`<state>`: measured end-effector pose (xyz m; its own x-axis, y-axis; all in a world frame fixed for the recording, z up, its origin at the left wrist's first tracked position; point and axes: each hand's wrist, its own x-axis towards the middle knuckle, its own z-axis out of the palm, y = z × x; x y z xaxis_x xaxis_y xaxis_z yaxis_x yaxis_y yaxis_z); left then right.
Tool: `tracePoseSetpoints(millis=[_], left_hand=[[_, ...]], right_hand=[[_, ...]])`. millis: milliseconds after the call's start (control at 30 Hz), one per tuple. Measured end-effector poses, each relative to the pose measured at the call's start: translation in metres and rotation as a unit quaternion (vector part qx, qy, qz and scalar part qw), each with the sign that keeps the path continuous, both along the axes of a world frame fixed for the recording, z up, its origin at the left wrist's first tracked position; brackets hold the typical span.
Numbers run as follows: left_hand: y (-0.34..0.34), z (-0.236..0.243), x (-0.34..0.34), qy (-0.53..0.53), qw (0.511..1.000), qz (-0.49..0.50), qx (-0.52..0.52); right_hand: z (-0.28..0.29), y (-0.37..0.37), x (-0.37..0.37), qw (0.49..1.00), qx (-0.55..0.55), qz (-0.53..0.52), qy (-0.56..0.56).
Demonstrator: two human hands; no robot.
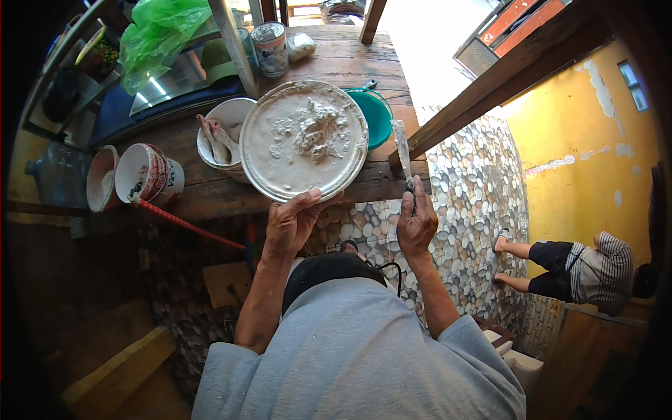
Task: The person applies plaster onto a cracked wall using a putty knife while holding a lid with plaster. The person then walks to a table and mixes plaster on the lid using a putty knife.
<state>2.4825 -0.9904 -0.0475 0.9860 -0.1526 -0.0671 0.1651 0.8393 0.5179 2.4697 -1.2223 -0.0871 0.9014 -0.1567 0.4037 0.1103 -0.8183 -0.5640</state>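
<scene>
A round tub [244, 159] filled with thick off-white paste [318, 133] is in front of me at the table's near edge. The paste is smooth around the sides and heaped in a rough mound near the middle. My left hand [288, 222] grips the tub's near rim, thumb on top and fingers underneath. To the right of the tub, my right hand [418, 224] is closed round the handle of a putty knife [402, 145]. Its paste-smeared blade points up and away from me, apart from the tub.
A teal bucket [378, 115] and a white bucket [206, 150] flank the tub on the wooden table [343, 52]. More buckets [175, 183], a red stick [192, 224], a can [271, 54] and a green plastic bag [157, 38] are leftward. A wooden post [483, 91] and another person [595, 273] are rightward.
</scene>
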Motion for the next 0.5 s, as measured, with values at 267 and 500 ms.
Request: tracePoseSetpoints(millis=[267,500], left_hand=[[-0.004,-0.016,-0.003,0.059,0.998,-0.001,0.008],[-0.006,-0.017,-0.005,0.092,0.996,-0.016,0.008]], right_hand=[[0.012,0.02,-0.005,0.998,0.051,0.01,-0.048],[-0.004,0.028,0.001,0.992,0.061,0.048,-0.096]])
